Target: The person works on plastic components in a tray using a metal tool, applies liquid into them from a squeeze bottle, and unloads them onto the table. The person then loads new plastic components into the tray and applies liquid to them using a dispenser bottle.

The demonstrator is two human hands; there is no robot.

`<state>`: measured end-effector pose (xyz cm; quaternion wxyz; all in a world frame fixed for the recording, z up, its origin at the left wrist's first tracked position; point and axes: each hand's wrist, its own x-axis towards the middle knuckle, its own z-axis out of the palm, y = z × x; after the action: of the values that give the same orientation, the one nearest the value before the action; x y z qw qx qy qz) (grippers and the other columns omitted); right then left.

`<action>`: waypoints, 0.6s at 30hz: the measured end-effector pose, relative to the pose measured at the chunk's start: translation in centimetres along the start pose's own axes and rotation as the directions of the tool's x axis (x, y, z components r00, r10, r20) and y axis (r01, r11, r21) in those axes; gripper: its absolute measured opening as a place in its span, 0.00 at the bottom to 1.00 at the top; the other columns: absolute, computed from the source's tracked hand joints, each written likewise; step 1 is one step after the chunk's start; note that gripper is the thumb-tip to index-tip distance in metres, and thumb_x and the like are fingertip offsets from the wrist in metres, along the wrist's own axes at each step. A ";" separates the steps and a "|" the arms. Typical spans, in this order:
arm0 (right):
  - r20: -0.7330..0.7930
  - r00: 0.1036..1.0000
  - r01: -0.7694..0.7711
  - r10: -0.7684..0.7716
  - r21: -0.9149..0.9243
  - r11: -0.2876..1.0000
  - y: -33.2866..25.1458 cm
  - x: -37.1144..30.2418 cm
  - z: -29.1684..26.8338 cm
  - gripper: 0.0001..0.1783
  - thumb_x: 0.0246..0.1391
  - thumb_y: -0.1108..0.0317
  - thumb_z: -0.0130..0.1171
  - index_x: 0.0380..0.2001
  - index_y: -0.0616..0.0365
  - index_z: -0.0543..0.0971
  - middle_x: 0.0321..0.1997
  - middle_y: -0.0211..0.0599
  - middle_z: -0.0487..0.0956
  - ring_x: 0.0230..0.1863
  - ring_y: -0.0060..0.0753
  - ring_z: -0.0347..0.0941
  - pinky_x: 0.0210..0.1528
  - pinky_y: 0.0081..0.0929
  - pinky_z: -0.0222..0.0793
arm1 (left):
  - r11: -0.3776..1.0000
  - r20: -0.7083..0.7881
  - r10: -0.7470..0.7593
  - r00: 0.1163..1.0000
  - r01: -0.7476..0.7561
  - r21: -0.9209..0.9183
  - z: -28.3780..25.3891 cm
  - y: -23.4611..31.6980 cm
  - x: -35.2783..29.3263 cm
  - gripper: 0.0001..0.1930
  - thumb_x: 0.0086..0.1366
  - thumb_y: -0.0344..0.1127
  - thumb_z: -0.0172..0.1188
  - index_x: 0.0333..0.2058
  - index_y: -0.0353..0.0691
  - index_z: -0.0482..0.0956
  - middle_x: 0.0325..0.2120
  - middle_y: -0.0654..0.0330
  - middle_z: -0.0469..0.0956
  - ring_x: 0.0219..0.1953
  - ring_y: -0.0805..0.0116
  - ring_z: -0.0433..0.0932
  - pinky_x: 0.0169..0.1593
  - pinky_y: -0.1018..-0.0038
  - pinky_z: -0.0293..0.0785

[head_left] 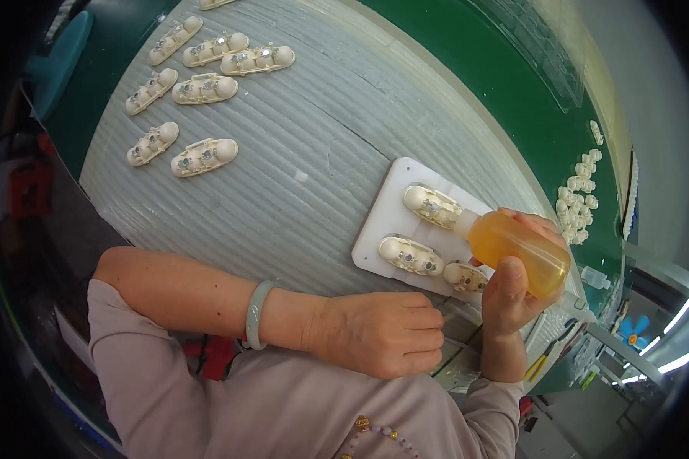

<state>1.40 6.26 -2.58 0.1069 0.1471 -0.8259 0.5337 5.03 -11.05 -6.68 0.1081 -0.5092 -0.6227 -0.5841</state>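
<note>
Eight cream oval pieces [204,157] counted toward 10 and 11 o'clock, one cut off by upper edge. Three similar pieces [411,254] counted on one white plate [378,222] near 3 o'clock. Two hands seen: left hand [379,333], right hand [507,294]. One amber bottle [517,251], one small clear bottle [595,278] noted at 3 o'clock; small white parts [576,200] overlapped there, uncountable. One blue fan [634,330] seen near 4 o'clock.

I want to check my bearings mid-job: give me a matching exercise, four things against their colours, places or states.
1. Bottle
2. Bangle
3. Plate
4. Left hand

A. White, under three cream parts
B. Fingers curled in
C. Gripped by the right hand
D. Pale green, around a wrist

Pairs: 1-C, 2-D, 3-A, 4-B
</note>
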 end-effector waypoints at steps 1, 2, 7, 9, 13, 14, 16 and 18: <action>-0.001 1.000 0.001 -0.001 0.004 1.000 0.0 0.0 0.0 0.24 0.51 0.61 0.57 0.46 0.70 0.68 0.43 0.52 0.70 0.38 0.40 0.74 0.23 0.25 0.76 | 1.000 0.000 0.000 1.000 0.000 0.000 0.0 0.0 0.0 0.08 0.40 0.31 0.56 0.21 0.36 0.69 0.20 0.62 0.66 0.28 0.67 0.68 0.32 0.74 0.67; -0.002 1.000 0.001 -0.001 0.003 1.000 0.0 0.0 0.0 0.24 0.51 0.61 0.57 0.46 0.70 0.68 0.43 0.52 0.70 0.38 0.40 0.74 0.23 0.25 0.76 | 1.000 -0.002 0.003 1.000 -0.003 -0.001 0.0 0.0 0.0 0.08 0.40 0.31 0.56 0.21 0.36 0.69 0.20 0.62 0.66 0.28 0.67 0.68 0.32 0.74 0.67; -0.023 0.996 -0.085 0.090 0.158 0.984 -0.6 0.0 0.1 0.25 0.43 0.70 0.65 0.43 0.71 0.70 0.40 0.51 0.74 0.42 0.39 0.74 0.43 0.30 0.73 | 1.000 -0.001 0.003 1.000 -0.003 -0.003 0.0 0.0 0.0 0.08 0.40 0.31 0.56 0.21 0.36 0.69 0.21 0.61 0.66 0.28 0.66 0.69 0.32 0.74 0.67; -0.009 0.996 -0.092 0.094 0.160 0.983 -0.7 0.0 -0.2 0.25 0.42 0.70 0.66 0.44 0.70 0.70 0.40 0.51 0.74 0.42 0.39 0.74 0.43 0.30 0.73 | 1.000 0.005 0.000 1.000 0.000 -0.012 -0.1 -0.1 0.0 0.08 0.39 0.31 0.56 0.22 0.36 0.69 0.21 0.61 0.66 0.28 0.66 0.69 0.33 0.73 0.68; -0.003 0.991 -0.129 0.131 0.135 0.982 -1.5 0.3 -1.2 0.28 0.39 0.70 0.68 0.44 0.70 0.70 0.41 0.51 0.73 0.43 0.39 0.73 0.43 0.30 0.73 | 0.999 -0.013 0.001 1.000 -0.001 -0.036 0.0 -0.1 0.1 0.09 0.39 0.30 0.56 0.21 0.35 0.68 0.21 0.61 0.66 0.28 0.66 0.69 0.33 0.73 0.68; -0.012 0.991 -0.132 0.135 0.131 0.983 -1.4 0.2 -1.4 0.28 0.39 0.70 0.68 0.44 0.70 0.70 0.41 0.51 0.73 0.43 0.39 0.73 0.43 0.30 0.73 | 0.999 0.011 -0.007 1.000 0.008 -0.032 -0.2 0.0 0.0 0.09 0.39 0.30 0.56 0.21 0.35 0.68 0.21 0.60 0.66 0.28 0.66 0.69 0.33 0.73 0.68; 0.009 0.999 0.038 -0.038 0.030 0.999 -1.0 0.1 -1.8 0.29 0.38 0.69 0.69 0.44 0.68 0.68 0.42 0.51 0.73 0.43 0.39 0.73 0.43 0.30 0.73 | 0.999 0.041 -0.012 0.999 0.013 -0.034 -0.2 0.0 0.1 0.09 0.38 0.30 0.56 0.21 0.35 0.69 0.21 0.60 0.66 0.28 0.66 0.69 0.33 0.73 0.68; 0.010 0.997 0.074 -0.074 0.004 0.997 -0.8 -0.8 -1.9 0.30 0.38 0.69 0.70 0.44 0.68 0.68 0.42 0.52 0.73 0.42 0.39 0.73 0.42 0.30 0.73 | 1.000 0.029 -0.016 0.999 0.017 -0.020 -0.2 0.0 0.3 0.09 0.38 0.30 0.56 0.21 0.35 0.69 0.21 0.61 0.66 0.28 0.66 0.68 0.32 0.74 0.68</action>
<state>2.46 7.77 -1.45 0.1222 0.1802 -0.8195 0.5302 4.84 -11.05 -6.44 0.0892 -0.5136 -0.6226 -0.5837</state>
